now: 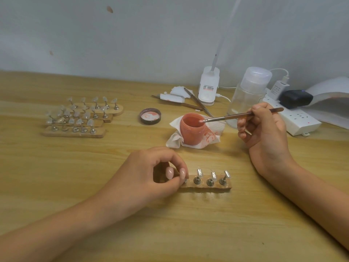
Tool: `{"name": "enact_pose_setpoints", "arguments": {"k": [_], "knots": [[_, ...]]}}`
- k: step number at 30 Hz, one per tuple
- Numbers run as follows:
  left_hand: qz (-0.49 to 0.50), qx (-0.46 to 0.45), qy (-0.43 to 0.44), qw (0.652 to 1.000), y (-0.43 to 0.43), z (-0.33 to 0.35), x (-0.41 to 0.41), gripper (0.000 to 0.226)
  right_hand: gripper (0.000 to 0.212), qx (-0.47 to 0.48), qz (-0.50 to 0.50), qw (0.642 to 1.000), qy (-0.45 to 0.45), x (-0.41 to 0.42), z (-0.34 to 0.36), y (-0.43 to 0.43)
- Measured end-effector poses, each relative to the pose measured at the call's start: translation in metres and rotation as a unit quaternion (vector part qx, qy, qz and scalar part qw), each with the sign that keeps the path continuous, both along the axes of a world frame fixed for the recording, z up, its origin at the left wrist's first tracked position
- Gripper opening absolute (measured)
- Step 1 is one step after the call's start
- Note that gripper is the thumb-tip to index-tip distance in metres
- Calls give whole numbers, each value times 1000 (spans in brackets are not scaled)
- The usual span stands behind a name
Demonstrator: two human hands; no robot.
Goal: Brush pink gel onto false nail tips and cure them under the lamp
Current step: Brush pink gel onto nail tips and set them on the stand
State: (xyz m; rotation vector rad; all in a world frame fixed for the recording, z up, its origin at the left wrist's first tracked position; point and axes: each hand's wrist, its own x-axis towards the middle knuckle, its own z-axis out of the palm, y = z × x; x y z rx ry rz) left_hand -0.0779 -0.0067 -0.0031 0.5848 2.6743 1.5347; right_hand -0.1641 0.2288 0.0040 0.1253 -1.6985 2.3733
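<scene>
Two hands work: right hand (264, 127) dips brush (243, 115) at jar (191, 131) rim.

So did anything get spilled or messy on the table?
Yes. The white tissue under the open pink gel jar has pink smears on its right side, and the round dark lid lies off to the left, pink inside.

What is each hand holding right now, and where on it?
The right hand grips a thin brown-handled brush near the handle's back end, bristles dipped in the pink gel jar. The left hand pinches the left end of the wooden nail-tip stand.
</scene>
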Motion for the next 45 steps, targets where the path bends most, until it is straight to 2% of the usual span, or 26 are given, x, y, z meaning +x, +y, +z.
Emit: {"name": "enact_pose_setpoints", "arguments": {"k": [5, 10, 14, 22, 27, 32, 34, 38, 42, 45], "knots": [[-27, -63, 13, 998, -2, 3, 0, 33, 25, 1, 2, 1000, -1, 1, -1, -1], [-26, -71, 11, 997, -8, 5, -1, 36, 25, -3, 0, 1000, -4, 1, 0, -1], [-29, -86, 8, 996, -12, 6, -1, 35, 24, -10, 1, 1000, -9, 0, 0, -1], [-20, -83, 61, 994, 0, 1, -4, 16, 25, -11, -2, 1000, 6, 1, -1, -1], [-30, -90, 88, 992, 5, -5, -7, 16, 20, 116, -4, 989, 92, 1, 14, -2], [-47, -90, 107, 989, 5, -6, -7, 17, 14, 313, 41, 938, 143, -3, 43, -8], [-48, -95, 119, 987, 6, -5, -7, 16, 12, 363, 53, 919, 147, -4, 47, -10], [-42, -133, 150, 979, 6, -3, -4, 14, 11, 392, 68, 906, 144, -4, 43, -14], [-22, -187, 262, 947, 9, -2, -1, 3, 9, 389, 84, 908, 128, -5, 36, -16], [-17, -190, 318, 929, 12, -2, 1, 3, 10, 380, 89, 913, 117, -7, 31, -17]]}}
